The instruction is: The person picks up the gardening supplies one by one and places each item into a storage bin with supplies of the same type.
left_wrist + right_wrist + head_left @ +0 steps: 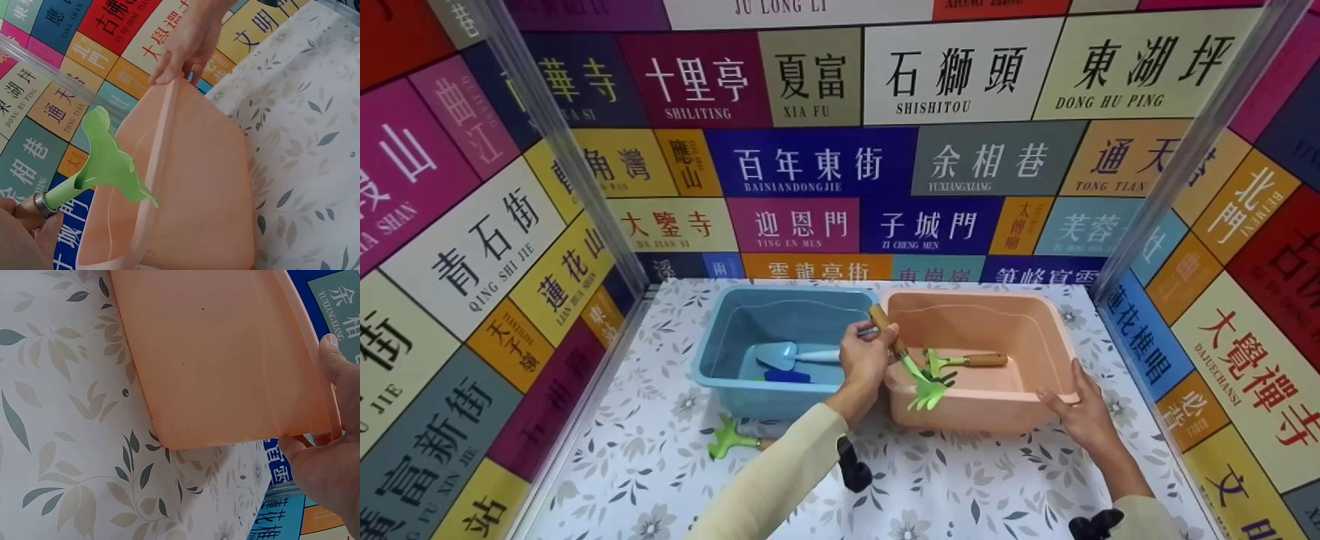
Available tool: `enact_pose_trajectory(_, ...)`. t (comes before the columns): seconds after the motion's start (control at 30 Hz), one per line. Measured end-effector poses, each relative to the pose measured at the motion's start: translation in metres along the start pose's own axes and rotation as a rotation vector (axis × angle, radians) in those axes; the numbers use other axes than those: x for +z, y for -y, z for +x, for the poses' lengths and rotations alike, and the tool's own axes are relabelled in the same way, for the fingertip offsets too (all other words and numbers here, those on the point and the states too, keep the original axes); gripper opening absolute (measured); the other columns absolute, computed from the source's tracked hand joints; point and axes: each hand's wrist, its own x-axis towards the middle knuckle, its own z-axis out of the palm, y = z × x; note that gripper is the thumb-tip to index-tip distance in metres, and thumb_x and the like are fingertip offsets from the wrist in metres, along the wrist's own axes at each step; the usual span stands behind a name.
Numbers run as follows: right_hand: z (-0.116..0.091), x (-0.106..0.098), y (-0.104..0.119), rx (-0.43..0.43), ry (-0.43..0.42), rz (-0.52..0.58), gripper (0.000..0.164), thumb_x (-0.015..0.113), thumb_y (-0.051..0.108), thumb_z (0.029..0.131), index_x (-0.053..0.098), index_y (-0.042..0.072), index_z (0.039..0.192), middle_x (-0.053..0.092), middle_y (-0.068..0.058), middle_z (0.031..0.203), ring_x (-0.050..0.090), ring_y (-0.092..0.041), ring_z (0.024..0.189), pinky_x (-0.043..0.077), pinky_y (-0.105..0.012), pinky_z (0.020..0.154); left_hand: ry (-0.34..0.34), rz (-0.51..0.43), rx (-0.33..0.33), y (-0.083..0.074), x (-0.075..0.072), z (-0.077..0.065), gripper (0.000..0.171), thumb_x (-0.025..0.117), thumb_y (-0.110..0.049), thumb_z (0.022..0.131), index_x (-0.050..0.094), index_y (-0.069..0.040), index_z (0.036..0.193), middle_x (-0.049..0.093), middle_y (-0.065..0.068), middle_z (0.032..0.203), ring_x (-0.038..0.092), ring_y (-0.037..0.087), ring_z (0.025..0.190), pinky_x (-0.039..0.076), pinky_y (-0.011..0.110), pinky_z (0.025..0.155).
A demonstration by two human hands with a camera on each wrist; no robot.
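Note:
My left hand (864, 364) grips the wooden handle of a small green garden hand rake (928, 391). Its green head tilts down over the near left rim of a peach plastic tub (960, 411); in the left wrist view the lobed head (107, 163) is seen close up. My right hand (1080, 409) holds the tub's near right corner by the rim, as the right wrist view also shows, with the thumb (332, 354) against the rim. Inside the tub lies another green tool with a wooden handle (984, 360).
Left of the peach tub stands a blue tub (780, 397) holding a light blue trowel (777, 355) and a dark blue item (787, 376). A green-headed tool (726, 437) lies on the floral tabletop (652, 480), partly behind my left forearm. Sign-covered walls (825, 161) enclose three sides.

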Motion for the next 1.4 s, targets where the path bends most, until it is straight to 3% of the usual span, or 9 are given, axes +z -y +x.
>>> enact_pose_trajectory(0.23, -0.001, -0.001, 0.000, -0.003, -0.001, -0.002, 0.100, 0.064, 0.032, 0.099, -0.015, 0.015, 0.158, -0.012, -0.031, 0.164, 0.012, -0.054, 0.149, 0.025, -0.057, 0.121, -0.068, 0.006, -0.024, -0.003, 0.008, 0.009, 0.041, 0.072, -0.022, 0.093, 0.055, -0.006, 0.126, 0.068, 0.015, 0.112, 0.072, 0.023, 0.094, 0.062, 0.036, 0.082)
enact_pose_trajectory(0.47, 0.000, 0.000, 0.000, 0.013, -0.008, 0.006, 0.101, 0.065, 0.032, 0.098, -0.014, 0.017, 0.158, -0.011, -0.030, 0.164, 0.011, -0.053, 0.150, 0.021, -0.057, 0.123, -0.155, -0.026, 0.010, -0.002, 0.014, 0.022, 0.036, 0.072, -0.015, 0.092, 0.054, -0.003, 0.121, 0.069, 0.018, 0.108, 0.072, 0.025, 0.086, 0.061, 0.033, 0.070)
enact_pose_trajectory(0.6, -0.001, -0.001, 0.000, 0.017, -0.003, -0.004, 0.101, 0.065, 0.035, 0.098, -0.015, 0.018, 0.158, -0.012, -0.030, 0.164, 0.011, -0.054, 0.150, 0.021, -0.058, 0.123, -0.184, 0.009, 0.017, -0.002, 0.015, 0.027, 0.036, 0.072, -0.015, 0.092, 0.053, -0.004, 0.120, 0.069, 0.018, 0.111, 0.072, 0.025, 0.091, 0.062, 0.034, 0.076)
enact_pose_trajectory(0.93, -0.001, -0.001, 0.001, -0.009, 0.013, 0.000, 0.099, 0.062, 0.033, 0.099, -0.016, 0.017, 0.158, -0.013, -0.032, 0.163, 0.012, -0.056, 0.148, 0.025, -0.060, 0.120, -0.151, -0.043, 0.062, 0.002, 0.020, 0.027, 0.032, 0.067, -0.014, 0.095, 0.050, -0.004, 0.120, 0.066, 0.020, 0.111, 0.071, 0.032, 0.090, 0.060, 0.035, 0.066)
enact_pose_trajectory(1.2, 0.000, -0.001, 0.002, 0.006, 0.013, -0.029, 0.101, 0.062, 0.039, 0.098, -0.016, 0.019, 0.158, -0.013, -0.031, 0.163, 0.011, -0.057, 0.148, 0.025, -0.061, 0.120, -0.185, 0.122, 0.096, 0.011, 0.026, 0.025, 0.030, 0.072, -0.018, 0.092, 0.057, -0.007, 0.114, 0.070, 0.014, 0.108, 0.069, 0.025, 0.095, 0.060, 0.034, 0.077)
enact_pose_trajectory(1.4, -0.001, -0.001, 0.000, 0.031, 0.010, -0.021, 0.102, 0.063, 0.039, 0.098, -0.017, 0.022, 0.158, -0.015, -0.028, 0.165, 0.010, -0.054, 0.150, 0.023, -0.060, 0.122, -0.126, 0.151, 0.084, 0.021, 0.030, 0.023, 0.027, 0.072, -0.021, 0.092, 0.059, -0.006, 0.111, 0.072, 0.015, 0.108, 0.072, 0.024, 0.093, 0.060, 0.031, 0.075)
